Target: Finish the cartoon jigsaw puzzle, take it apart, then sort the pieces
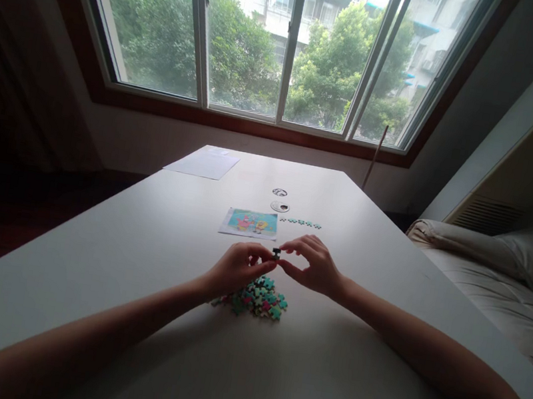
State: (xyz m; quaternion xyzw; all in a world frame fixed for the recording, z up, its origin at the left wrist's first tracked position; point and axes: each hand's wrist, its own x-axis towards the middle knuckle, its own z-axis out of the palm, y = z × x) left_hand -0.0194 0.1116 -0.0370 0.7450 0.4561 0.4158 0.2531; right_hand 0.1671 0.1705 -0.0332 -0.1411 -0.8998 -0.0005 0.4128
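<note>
Both of my hands meet above a small heap of jigsaw pieces (258,298) on the white table (320,370). My left hand (235,267) and my right hand (312,266) each pinch the same small dark puzzle piece (277,253) between thumb and fingertips, held just above the heap. Beyond the hands lies a colourful cartoon reference picture (250,223). To its right a short row of joined teal pieces (300,222) rests on the table.
Two small round objects (279,206) sit farther back, and a white sheet of paper (204,164) lies at the far left of the table. A bed with pale bedding (502,277) stands to the right. A wide window (291,41) faces me.
</note>
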